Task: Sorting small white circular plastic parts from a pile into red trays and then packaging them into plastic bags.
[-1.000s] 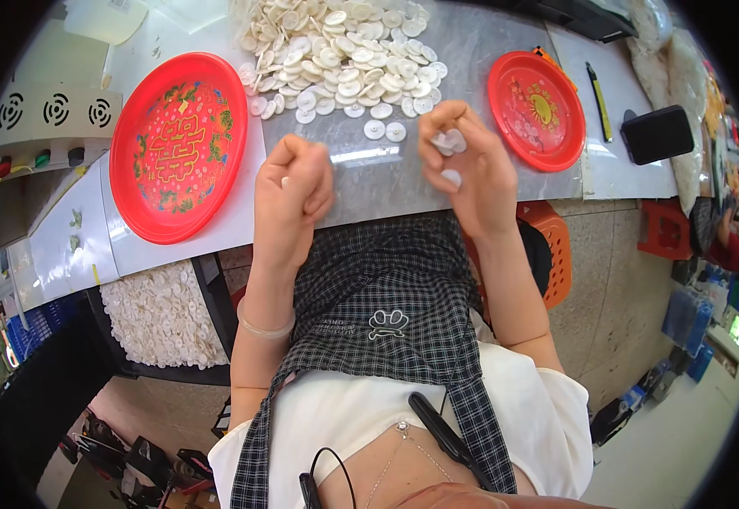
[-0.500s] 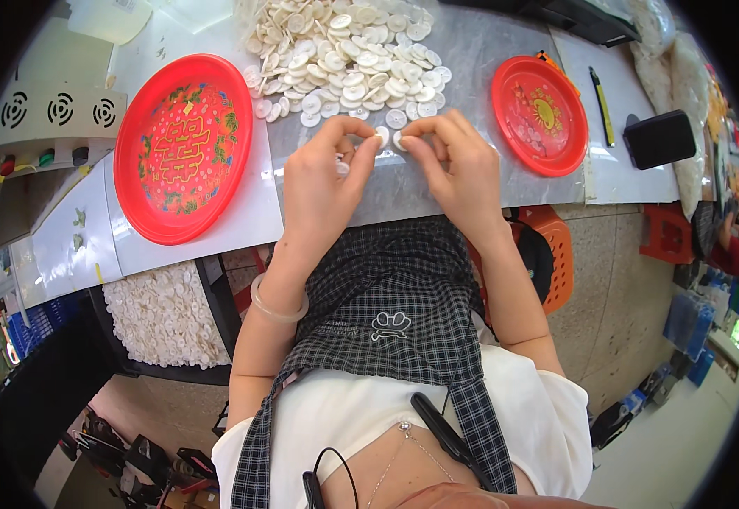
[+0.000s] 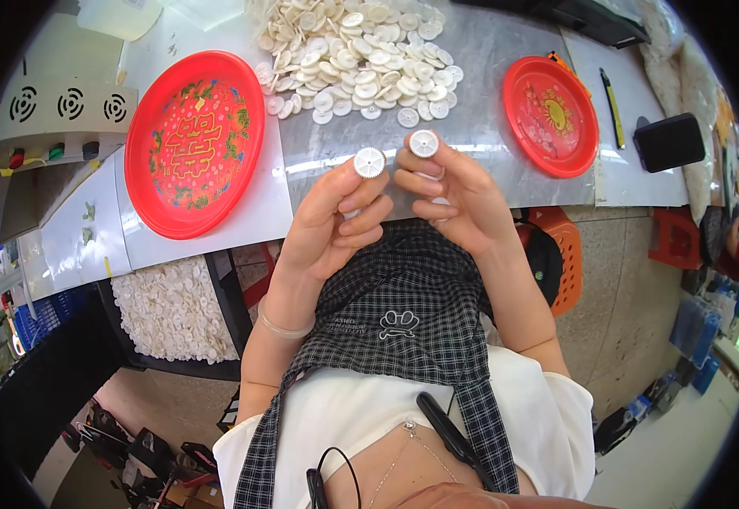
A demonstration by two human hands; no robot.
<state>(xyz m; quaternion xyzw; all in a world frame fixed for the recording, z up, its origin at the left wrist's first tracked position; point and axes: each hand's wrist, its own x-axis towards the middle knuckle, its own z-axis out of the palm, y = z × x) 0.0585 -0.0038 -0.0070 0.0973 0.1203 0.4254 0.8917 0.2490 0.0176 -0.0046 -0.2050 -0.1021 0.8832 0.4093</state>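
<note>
Both my hands are raised above the table's near edge, close together in front of the apron. A small white toothed gear [image 3: 370, 162] is pinched between thumb and fingertip of my left hand [image 3: 323, 220], its face turned up. My right hand [image 3: 468, 195] pinches another white gear [image 3: 423, 143] beside it, the two apart by a small gap. Further white pieces show partly among the curled fingers of each hand; how many is hidden. Beyond my hands lies a heap of similar white gears [image 3: 361, 64].
A large red oval tray [image 3: 135, 161] lies left, a smaller red tray [image 3: 591, 136] right. Past that are a yellow cutter [image 3: 613, 109] and a dark phone [image 3: 669, 142]. A vented machine [image 3: 43, 127] stands far left. Below the table, a black bin [image 3: 232, 297] holds white parts.
Both hands have drawn back from the heap's near edge toward me. The pinched gears are now turned face up and plainly visible. The whole view has shifted slightly.
</note>
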